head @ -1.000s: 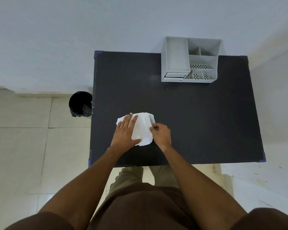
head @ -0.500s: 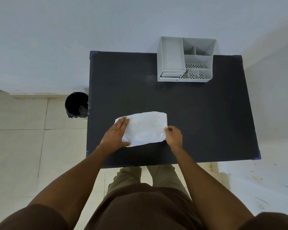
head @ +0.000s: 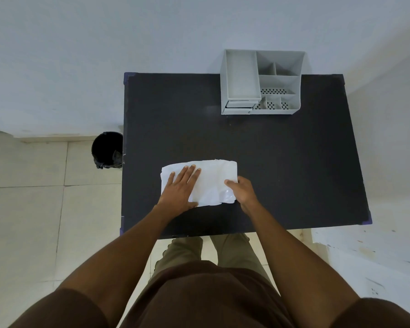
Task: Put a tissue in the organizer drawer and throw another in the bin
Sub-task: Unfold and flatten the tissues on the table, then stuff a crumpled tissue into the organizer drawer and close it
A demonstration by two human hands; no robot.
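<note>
A white tissue (head: 211, 183) lies spread flat on the black table (head: 282, 162), near its front edge. My left hand (head: 181, 188) presses flat on the tissue's left half, fingers apart. My right hand (head: 243, 190) pinches the tissue's right edge. A grey desk organizer (head: 260, 82) stands at the table's back, with its small drawers (head: 239, 105) at the lower left, slightly out. A black bin (head: 107, 149) stands on the floor by the table's left side.
A white wall runs behind the table and a pale wall stands at the right. Beige floor tiles lie to the left. My legs are under the table's front edge.
The tissue went from a bunched shape to a wide flat sheet. My right hand drew its right edge out to the right. My left hand stayed on the left part.
</note>
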